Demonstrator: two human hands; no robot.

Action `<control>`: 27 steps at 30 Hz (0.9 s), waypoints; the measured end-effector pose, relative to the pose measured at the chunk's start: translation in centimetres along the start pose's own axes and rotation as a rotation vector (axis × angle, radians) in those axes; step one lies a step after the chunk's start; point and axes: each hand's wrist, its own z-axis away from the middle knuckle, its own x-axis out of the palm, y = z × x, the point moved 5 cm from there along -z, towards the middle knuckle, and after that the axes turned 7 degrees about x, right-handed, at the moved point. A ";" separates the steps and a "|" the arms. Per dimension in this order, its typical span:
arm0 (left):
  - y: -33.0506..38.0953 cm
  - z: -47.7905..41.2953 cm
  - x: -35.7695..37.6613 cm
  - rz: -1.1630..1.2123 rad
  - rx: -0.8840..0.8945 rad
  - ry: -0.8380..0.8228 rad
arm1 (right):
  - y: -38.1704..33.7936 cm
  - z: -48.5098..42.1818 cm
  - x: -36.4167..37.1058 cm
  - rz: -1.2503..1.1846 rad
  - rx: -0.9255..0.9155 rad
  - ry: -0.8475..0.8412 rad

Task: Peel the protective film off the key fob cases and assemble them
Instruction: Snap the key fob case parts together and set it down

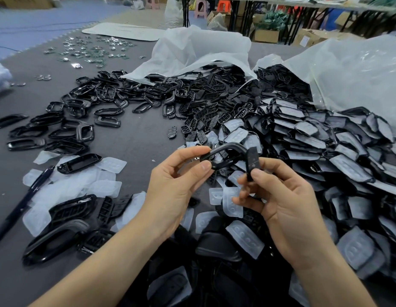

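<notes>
At frame centre, the left hand (170,185) pinches one end of a black frame (228,148) between thumb and forefinger. The right hand (288,202) pinches a button pad (253,161) at the frame's other end. A heap (325,151) of filmed parts crowds the right. Peeled films (81,185) and a pen (26,200) lie lower left. Bare mat (137,138) opens left of centre.

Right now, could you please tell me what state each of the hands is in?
Left hand: closed, pinching a black case frame between thumb and fingers.
Right hand: closed, holding a black button panel.
</notes>
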 end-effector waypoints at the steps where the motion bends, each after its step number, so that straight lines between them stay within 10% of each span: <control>1: 0.0 0.0 0.0 -0.001 -0.001 -0.003 | -0.1 0.0 0.1 -0.002 -0.005 -0.001; 27: -0.7 -0.1 -0.6 0.055 -0.076 0.066 | -1.0 0.3 -0.3 -0.220 -0.008 0.127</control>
